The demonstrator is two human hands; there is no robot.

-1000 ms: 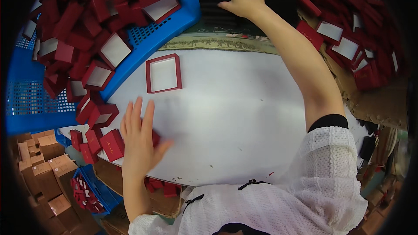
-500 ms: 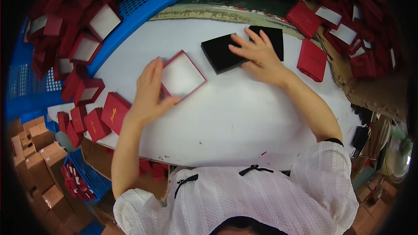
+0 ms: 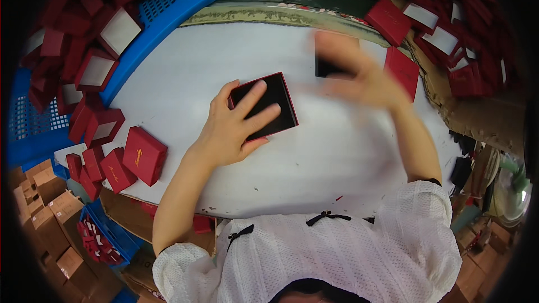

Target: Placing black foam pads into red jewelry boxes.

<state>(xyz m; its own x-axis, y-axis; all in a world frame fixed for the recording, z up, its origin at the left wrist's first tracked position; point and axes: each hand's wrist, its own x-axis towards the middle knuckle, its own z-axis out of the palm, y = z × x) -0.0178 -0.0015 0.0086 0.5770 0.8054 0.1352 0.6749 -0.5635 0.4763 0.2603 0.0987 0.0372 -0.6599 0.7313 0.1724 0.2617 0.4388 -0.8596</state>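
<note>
Near the middle of the white tabletop sits a lidless red box (image 3: pixel 289 99), with a black insert (image 3: pixel 284 116) inside it. My left hand (image 3: pixel 227 129) lies over its left part: two fingers stretch across the insert, another is at the left edge, and the thumb is at the near side. Farther back and to the right, my right hand (image 3: pixel 368 76) is smeared by motion and partly covers a second black insert (image 3: pixel 330 67). Whether those fingers grip it cannot be made out.
A blue crate (image 3: pixel 126 62) heaped with red boxes stands at the left. Several closed red boxes (image 3: pixel 145 155) line the table's left edge. One red box (image 3: pixel 402 70) lies at the right, beside a cardboard container (image 3: pixel 477 126) full of others. Brown cartons (image 3: pixel 64 205) stand below left.
One black insert has gone from the table into the red box, which shifted right and turned slightly. My left hand moved right with it. My right hand moved right toward the other insert.
</note>
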